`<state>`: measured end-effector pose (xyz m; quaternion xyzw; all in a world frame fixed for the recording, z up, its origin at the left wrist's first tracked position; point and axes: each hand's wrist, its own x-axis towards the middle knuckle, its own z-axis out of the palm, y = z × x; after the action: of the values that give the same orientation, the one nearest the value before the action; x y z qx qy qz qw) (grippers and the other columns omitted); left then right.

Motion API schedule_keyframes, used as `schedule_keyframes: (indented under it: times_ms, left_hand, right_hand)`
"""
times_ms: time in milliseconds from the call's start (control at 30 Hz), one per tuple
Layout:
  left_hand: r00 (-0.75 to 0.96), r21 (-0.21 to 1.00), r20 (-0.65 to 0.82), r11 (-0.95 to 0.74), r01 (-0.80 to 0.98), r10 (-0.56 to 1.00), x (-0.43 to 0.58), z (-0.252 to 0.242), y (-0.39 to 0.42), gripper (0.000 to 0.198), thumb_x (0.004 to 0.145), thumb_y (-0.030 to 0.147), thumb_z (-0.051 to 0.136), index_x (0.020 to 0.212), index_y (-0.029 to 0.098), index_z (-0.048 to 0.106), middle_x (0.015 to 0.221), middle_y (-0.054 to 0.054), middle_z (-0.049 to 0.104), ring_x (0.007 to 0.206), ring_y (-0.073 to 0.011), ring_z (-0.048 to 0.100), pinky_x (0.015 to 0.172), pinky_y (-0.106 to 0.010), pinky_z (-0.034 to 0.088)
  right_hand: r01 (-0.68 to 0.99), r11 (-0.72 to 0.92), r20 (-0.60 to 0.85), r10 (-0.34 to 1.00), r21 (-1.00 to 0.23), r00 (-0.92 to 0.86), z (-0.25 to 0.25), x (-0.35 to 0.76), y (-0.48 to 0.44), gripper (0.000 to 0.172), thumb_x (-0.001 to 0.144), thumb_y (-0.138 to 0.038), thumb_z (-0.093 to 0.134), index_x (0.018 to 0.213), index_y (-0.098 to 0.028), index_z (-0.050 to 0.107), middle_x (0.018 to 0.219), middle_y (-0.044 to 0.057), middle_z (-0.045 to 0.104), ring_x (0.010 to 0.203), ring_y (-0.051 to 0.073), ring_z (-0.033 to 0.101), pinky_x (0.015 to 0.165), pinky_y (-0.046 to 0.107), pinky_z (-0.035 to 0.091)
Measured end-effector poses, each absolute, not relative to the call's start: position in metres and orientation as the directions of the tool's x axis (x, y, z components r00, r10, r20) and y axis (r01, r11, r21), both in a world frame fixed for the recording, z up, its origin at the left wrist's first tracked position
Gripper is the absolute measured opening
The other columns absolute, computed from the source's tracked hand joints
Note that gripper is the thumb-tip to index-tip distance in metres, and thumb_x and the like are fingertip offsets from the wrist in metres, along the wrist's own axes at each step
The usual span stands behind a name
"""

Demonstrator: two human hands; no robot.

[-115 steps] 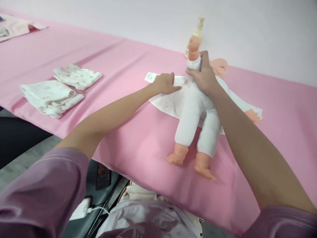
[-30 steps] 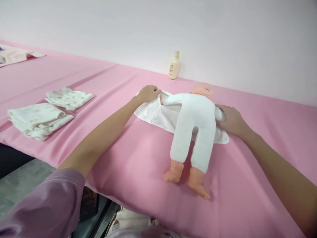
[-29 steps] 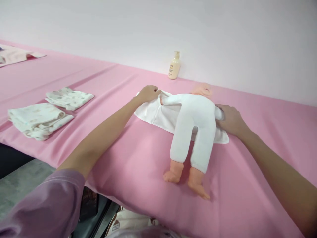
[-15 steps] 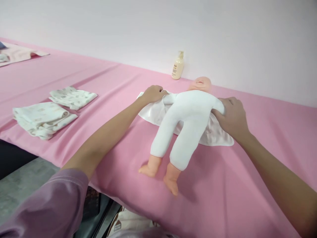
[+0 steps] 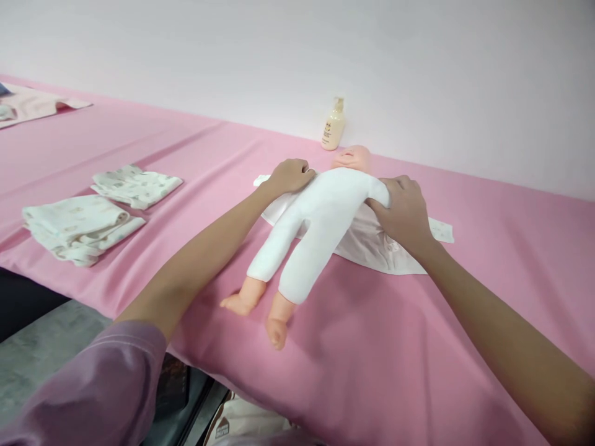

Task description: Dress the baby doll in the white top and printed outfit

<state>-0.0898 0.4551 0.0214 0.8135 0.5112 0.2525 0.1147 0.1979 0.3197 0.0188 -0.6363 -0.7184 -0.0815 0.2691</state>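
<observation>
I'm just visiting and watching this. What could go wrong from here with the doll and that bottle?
The white cloth lies partly under the doll, so it might bunch or shift if the doll is moved.

The right hand grips the doll's arm; a hard pull could perhaps twist it.

The pump bottle stands close to the doll's head, so a sudden shove that way might knock it over.

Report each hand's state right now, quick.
Left hand: fingers curled beside the baby doll; whether it grips anything is hidden.
Right hand: closed, holding the doll's arm.
</observation>
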Motion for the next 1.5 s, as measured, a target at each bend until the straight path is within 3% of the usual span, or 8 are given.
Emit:
schedule_keyframes:
  times_ms: [367,700,833,1033,1133,1233,1433,1500]
  left_hand:
    - [0.330,0.415,0.287,-0.428,0.803,0.899,-0.093,0.024,0.450,0.041,0.110,0.048,0.047,0.079,0.021,0.053,0.090,-0.009,0.072,0.079,-0.0236,0.061,0.078,-0.037,0.045]
    - [0.277,0.428,0.240,-0.357,0.830,0.931,-0.093,0.021,0.446,0.037,0.106,0.054,0.059,0.087,0.022,0.058,0.098,-0.009,0.076,0.085,-0.0250,0.065,0.078,-0.036,0.046]
    - [0.268,0.434,0.299,-0.381,0.817,0.916,-0.087,0.028,0.437,0.026,0.106,0.047,0.061,0.101,0.021,0.063,0.106,-0.012,0.076,0.096,-0.0296,0.066,0.090,-0.041,0.048]
    - [0.624,0.276,0.437,-0.757,0.593,0.648,-0.024,0.054,0.408,0.038,0.106,0.049,0.063,0.132,0.022,0.063,0.143,-0.016,0.064,0.139,-0.0393,0.053,0.118,-0.053,0.040]
    - [0.851,0.195,0.291,-0.898,0.395,0.438,0.030,0.061,0.401,0.055,0.099,0.055,0.074,0.142,0.024,0.060,0.152,-0.016,0.060,0.149,-0.0422,0.047,0.122,-0.055,0.037]
    - [0.926,0.233,0.106,-0.914,0.332,0.363,0.069,0.058,0.400,0.057,0.095,0.049,0.079,0.142,0.022,0.060,0.143,-0.016,0.067,0.137,-0.0375,0.060,0.114,-0.049,0.046]
    - [0.924,0.402,0.189,-0.885,0.236,0.333,0.066,0.051,0.400,0.058,0.110,0.041,0.054,0.164,0.028,0.037,0.144,-0.011,0.071,0.125,-0.0273,0.071,0.099,-0.037,0.052]
    - [0.894,0.408,0.261,-0.881,0.240,0.365,0.059,0.055,0.396,0.060,0.113,0.047,0.048,0.168,0.029,0.033,0.147,-0.012,0.069,0.130,-0.0299,0.070,0.101,-0.038,0.052]
  right_hand:
    - [0.951,0.202,0.426,0.900,-0.232,-0.087,0.009,0.210,0.334,0.050,0.101,-0.058,0.068,0.136,-0.023,0.071,0.134,0.019,0.067,0.126,0.045,0.061,0.104,0.060,0.053]
    - [0.909,0.093,0.333,0.941,-0.407,0.053,-0.007,0.241,0.301,0.063,0.092,-0.063,0.075,0.143,-0.026,0.065,0.136,0.015,0.074,0.116,0.040,0.070,0.096,0.054,0.056]
    - [0.877,0.074,0.280,0.957,-0.475,0.071,-0.009,0.263,0.282,0.073,0.085,-0.068,0.082,0.143,-0.026,0.067,0.134,0.014,0.076,0.118,0.040,0.071,0.098,0.053,0.057]
    - [0.790,0.014,0.214,0.965,-0.612,0.149,0.001,0.274,0.268,0.066,0.080,-0.064,0.089,0.135,-0.030,0.073,0.130,0.011,0.078,0.114,0.037,0.073,0.096,0.054,0.060]
    - [0.768,0.025,0.237,0.957,-0.640,0.167,0.022,0.269,0.270,0.058,0.079,-0.060,0.091,0.127,-0.032,0.077,0.130,0.010,0.079,0.115,0.037,0.074,0.096,0.056,0.061]
    - [0.760,0.006,0.211,0.962,-0.650,0.173,0.044,0.267,0.274,0.054,0.077,-0.057,0.093,0.122,-0.031,0.078,0.128,0.010,0.079,0.115,0.038,0.074,0.092,0.053,0.062]
    - [0.281,-0.005,0.077,0.957,-0.960,0.279,0.035,0.283,0.280,0.068,0.106,-0.080,0.034,0.114,-0.022,0.069,0.116,0.020,0.079,0.099,0.035,0.076,0.088,0.049,0.062]
    - [0.335,-0.047,0.073,0.939,-0.941,0.337,0.020,0.282,0.282,0.060,0.106,-0.076,0.035,0.109,-0.024,0.066,0.113,0.017,0.079,0.098,0.033,0.074,0.089,0.050,0.060]
